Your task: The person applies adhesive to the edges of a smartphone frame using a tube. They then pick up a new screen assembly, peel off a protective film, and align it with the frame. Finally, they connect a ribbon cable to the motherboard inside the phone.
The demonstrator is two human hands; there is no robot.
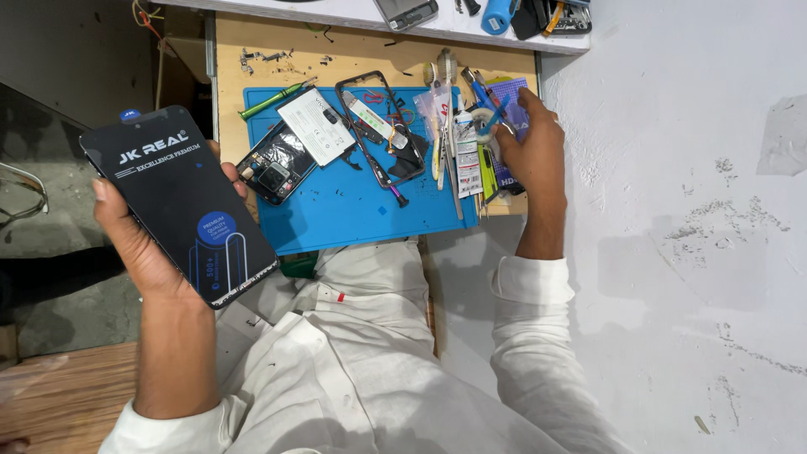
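Observation:
My left hand [134, 244] holds a black phone display panel [181, 202] with a printed protective film, raised off to the left of the bench. My right hand [530, 147] rests at the right end of the blue work mat [336, 210], fingers among a cluster of small tools [479, 113] and a roll of tape; whether it grips any of them is unclear. On the mat lie an opened phone body [273, 164], a white battery [318, 126] and a black phone frame [378, 126].
A green screwdriver [273, 99] lies at the mat's upper left. Loose screws and parts dot the wooden bench top [252, 50]. More tools and a blue device [498, 13] sit on the shelf behind. A white wall [689, 210] stands close on the right.

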